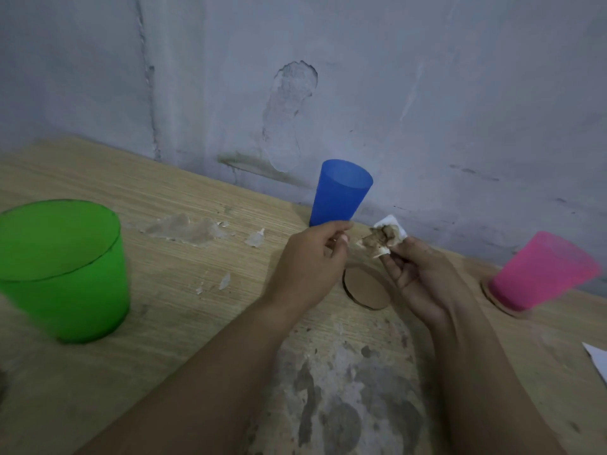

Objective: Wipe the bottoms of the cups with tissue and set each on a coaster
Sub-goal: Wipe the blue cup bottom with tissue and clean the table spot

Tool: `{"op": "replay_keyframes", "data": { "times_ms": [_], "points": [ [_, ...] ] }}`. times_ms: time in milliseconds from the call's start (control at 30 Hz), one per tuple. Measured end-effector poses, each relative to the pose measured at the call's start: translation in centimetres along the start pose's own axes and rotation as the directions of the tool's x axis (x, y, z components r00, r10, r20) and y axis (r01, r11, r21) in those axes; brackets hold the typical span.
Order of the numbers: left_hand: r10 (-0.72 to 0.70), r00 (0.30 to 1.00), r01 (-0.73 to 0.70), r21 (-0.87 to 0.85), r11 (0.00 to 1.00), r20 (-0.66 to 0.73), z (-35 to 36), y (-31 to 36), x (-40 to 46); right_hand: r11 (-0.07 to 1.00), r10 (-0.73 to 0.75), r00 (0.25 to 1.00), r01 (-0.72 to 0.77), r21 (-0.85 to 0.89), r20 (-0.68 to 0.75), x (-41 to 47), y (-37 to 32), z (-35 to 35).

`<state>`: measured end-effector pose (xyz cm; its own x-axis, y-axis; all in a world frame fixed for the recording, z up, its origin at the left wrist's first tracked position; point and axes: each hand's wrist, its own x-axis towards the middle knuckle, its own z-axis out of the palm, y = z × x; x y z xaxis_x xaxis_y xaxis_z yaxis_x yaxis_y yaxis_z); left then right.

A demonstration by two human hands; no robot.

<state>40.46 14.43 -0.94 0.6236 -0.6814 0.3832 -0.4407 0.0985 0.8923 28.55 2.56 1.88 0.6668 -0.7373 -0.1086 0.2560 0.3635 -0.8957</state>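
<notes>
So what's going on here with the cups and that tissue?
A person is cleaning cup bottoms. The left hand holds the blue cup by its base, raised above a bare coaster. The right hand pinches a brown-stained tissue. The pink cup already sits on a coaster; the green cup stands on the table.

setting: plain domestic room, probably a home. evidence: worn wood-grain table (98, 372) with peeled, stained laminate, pushed against a bare grey wall (394, 77) with chipped, scuffed plaster; coloured plastic tumblers; dim indoor light.
</notes>
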Motion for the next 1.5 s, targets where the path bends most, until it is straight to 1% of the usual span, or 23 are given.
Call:
{"op": "replay_keyframes", "data": {
  "times_ms": [67, 167, 267, 400, 433, 467, 500, 567, 733, 833, 900, 933, 967, 1000, 1100, 1133, 1167, 1233, 1300, 1367, 1500],
  "points": [
    [-0.02, 0.999, 0.022, -0.062, 0.998, 0.031, 0.1, 0.1, 0.0, 1.0, -0.018, 0.997, 0.016, 0.027, 0.074, -0.1, 0.2, 0.2],
    [-0.047, 0.998, 0.051, -0.103, 0.993, 0.042, 0.0, 0.2, 0.0, 0.999, -0.019, 0.991, 0.022, -0.027, 0.132, 0.1, 0.8, 0.6],
    [-0.074, 0.996, 0.079, -0.144, 0.986, 0.04, -0.1, 0.2, 0.2, 0.997, -0.038, 0.991, 0.047, -0.061, 0.127, 0.2, 1.1, 0.7],
    [-0.102, 0.994, 0.106, -0.268, 0.958, 0.029, -0.2, 0.4, 0.3, 0.977, -0.146, 0.983, 0.161, -0.139, 0.109, 0.0, 1.0, 1.0],
    [-0.107, 0.994, 0.109, -0.296, 0.949, 0.023, -0.3, 0.4, 0.4, 0.962, -0.186, 0.978, 0.201, -0.186, 0.092, 0.0, 1.0, 1.1],
    [-0.11, 0.994, 0.11, -0.315, 0.943, 0.018, -0.3, 0.5, 0.4, 0.927, -0.243, 0.967, 0.254, -0.277, 0.076, 0.0, 0.9, 1.1],
    [-0.109, 0.994, 0.108, -0.326, 0.939, 0.015, -0.4, 0.5, 0.4, 0.867, -0.3, 0.95, 0.307, -0.392, 0.081, 0.0, 0.9, 1.1],
    [-0.105, 0.994, 0.102, -0.332, 0.938, 0.01, -0.4, 0.5, 0.4, 0.744, -0.369, 0.919, 0.381, -0.55, 0.138, -0.2, 0.8, 1.3],
    [-0.153, 0.988, 0.142, -0.371, 0.918, 0.0, -0.3, 0.4, 0.6, 0.568, -0.418, 0.878, 0.453, -0.688, 0.233, -0.5, 0.8, 2.0],
    [-0.154, 0.988, 0.153, -0.332, 0.931, 0.024, -0.2, 0.3, 0.6, 0.445, -0.425, 0.861, 0.467, -0.764, 0.28, -0.4, 0.9, 2.5],
    [-0.14, 0.99, 0.14, -0.296, 0.945, 0.022, -0.2, 0.2, 0.6, 0.389, -0.413, 0.861, 0.461, -0.797, 0.297, -0.4, 1.0, 2.6],
    [-0.135, 0.991, 0.134, -0.288, 0.948, 0.019, -0.2, 0.2, 0.6, 0.385, -0.406, 0.865, 0.455, -0.803, 0.295, -0.4, 1.0, 2.6],
    [-0.132, 0.991, 0.131, -0.287, 0.949, 0.018, -0.2, 0.2, 0.6, 0.406, -0.399, 0.872, 0.446, -0.798, 0.284, -0.4, 1.0, 2.6],
    [-0.131, 0.991, 0.131, -0.293, 0.947, 0.02, -0.2, 0.3, 0.6, 0.458, -0.39, 0.883, 0.433, -0.776, 0.262, -0.4, 1.0, 2.5],
    [-0.126, 0.991, 0.132, -0.311, 0.941, 0.038, -0.3, 0.4, 0.6, 0.692, -0.334, 0.929, 0.358, -0.627, 0.163, -0.4, 0.9, 2.2],
    [-0.122, 0.991, 0.131, -0.321, 0.938, 0.048, -0.3, 0.5, 0.5, 0.757, -0.3, 0.945, 0.319, -0.571, 0.131, -0.3, 0.9, 2.0],
    [-0.115, 0.992, 0.129, -0.331, 0.935, 0.06, -0.3, 0.6, 0.5, 0.798, -0.262, 0.958, 0.281, -0.534, 0.113, -0.2, 0.8, 1.8],
    [-0.102, 0.991, 0.125, -0.336, 0.934, 0.086, -0.4, 0.7, 0.4, 0.816, -0.199, 0.973, 0.232, -0.529, 0.121, -0.1, 0.8, 1.4],
    [-0.093, 0.99, 0.122, -0.33, 0.936, 0.104, -0.4, 0.6, 0.4, 0.795, -0.171, 0.975, 0.223, -0.565, 0.145, -0.1, 0.8, 1.2],
    [-0.094, 0.99, 0.124, -0.327, 0.937, 0.106, -0.4, 0.5, 0.4, 0.766, -0.179, 0.97, 0.241, -0.595, 0.162, -0.3, 0.8, 1.2],
    [-0.129, 0.989, 0.144, -0.307, 0.941, 0.069, -0.4, 0.3, 0.6, 0.76, -0.229, 0.961, 0.277, -0.588, 0.157, -0.4, 0.7, 1.5]
  ]
}}
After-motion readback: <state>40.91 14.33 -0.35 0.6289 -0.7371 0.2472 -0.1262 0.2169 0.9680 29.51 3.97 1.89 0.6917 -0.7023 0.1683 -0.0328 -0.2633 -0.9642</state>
